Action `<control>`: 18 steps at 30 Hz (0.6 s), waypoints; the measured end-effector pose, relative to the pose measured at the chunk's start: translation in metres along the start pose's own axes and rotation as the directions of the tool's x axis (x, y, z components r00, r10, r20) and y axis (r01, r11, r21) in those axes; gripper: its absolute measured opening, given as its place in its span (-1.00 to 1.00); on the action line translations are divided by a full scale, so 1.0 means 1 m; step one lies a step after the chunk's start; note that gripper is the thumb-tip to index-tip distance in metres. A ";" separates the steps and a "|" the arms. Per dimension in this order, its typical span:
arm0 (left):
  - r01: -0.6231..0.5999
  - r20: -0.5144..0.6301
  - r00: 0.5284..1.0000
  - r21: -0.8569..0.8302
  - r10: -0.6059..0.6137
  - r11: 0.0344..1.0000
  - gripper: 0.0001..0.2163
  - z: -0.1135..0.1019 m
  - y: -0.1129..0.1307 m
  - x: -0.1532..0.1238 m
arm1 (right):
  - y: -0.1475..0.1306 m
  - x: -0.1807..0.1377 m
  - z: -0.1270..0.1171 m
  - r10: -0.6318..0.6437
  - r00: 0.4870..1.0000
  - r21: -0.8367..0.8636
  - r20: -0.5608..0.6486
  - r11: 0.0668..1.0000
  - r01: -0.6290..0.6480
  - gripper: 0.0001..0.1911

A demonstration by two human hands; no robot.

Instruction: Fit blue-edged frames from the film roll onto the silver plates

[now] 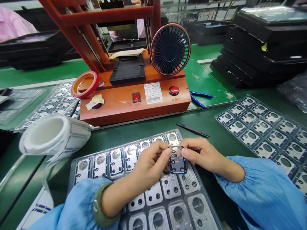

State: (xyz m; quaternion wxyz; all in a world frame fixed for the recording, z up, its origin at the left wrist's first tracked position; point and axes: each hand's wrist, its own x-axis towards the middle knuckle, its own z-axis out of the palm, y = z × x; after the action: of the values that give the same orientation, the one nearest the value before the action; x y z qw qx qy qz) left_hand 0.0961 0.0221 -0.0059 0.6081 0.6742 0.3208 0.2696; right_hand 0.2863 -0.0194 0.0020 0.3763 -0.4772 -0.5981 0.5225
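Between my hands is a small silver panel [177, 163] with a dark blue border and round holes, tilted up above a clear plastic tray [211, 207]. My left hand [152, 159], with a green bangle [98, 204] at its wrist, pinches the panel's upper left edge. Thumb and fingers of my right hand [203, 155] close on its upper right corner; a thin clear film seems to show there. Rows of similar silver panels [116, 163] lie in the tray, some with blue borders and some plain. My forearms hide part of the tray.
An orange press [134, 108] with a black fan [170, 49] stands behind, red tape [85, 84] leaning on it. Around are a white label roll [45, 132], black tweezers [193, 130], blue-handled pliers [199, 99], another panel tray [261, 127] and stacked black trays [261, 51].
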 end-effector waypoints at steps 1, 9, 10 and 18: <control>0.039 -0.053 0.998 -0.063 -0.042 0.997 -0.81 0.000 0.000 0.001 | -0.001 0.000 -0.001 -0.012 1.000 -0.017 0.017 1.000 0.013 -0.63; 0.067 -0.226 0.966 -0.257 -0.128 0.964 -0.74 0.000 0.003 0.007 | -0.003 -0.002 -0.001 -0.084 0.995 -0.231 0.056 0.968 0.095 -0.74; 0.062 -0.220 0.968 -0.265 -0.123 0.962 -0.76 0.000 0.003 0.006 | -0.003 -0.002 -0.001 -0.077 0.996 -0.223 0.050 0.971 0.087 -0.75; 0.068 -0.080 0.992 -0.276 -0.094 0.959 -0.83 -0.003 0.000 0.004 | -0.001 0.000 -0.001 -0.036 0.999 -0.072 0.036 0.997 0.039 -0.84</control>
State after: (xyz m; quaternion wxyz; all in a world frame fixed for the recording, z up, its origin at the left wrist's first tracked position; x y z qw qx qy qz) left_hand 0.0966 0.0276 -0.0056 0.6902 0.5571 0.3357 0.3171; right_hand 0.2865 -0.0193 0.0035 0.3578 -0.4702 -0.6321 0.5014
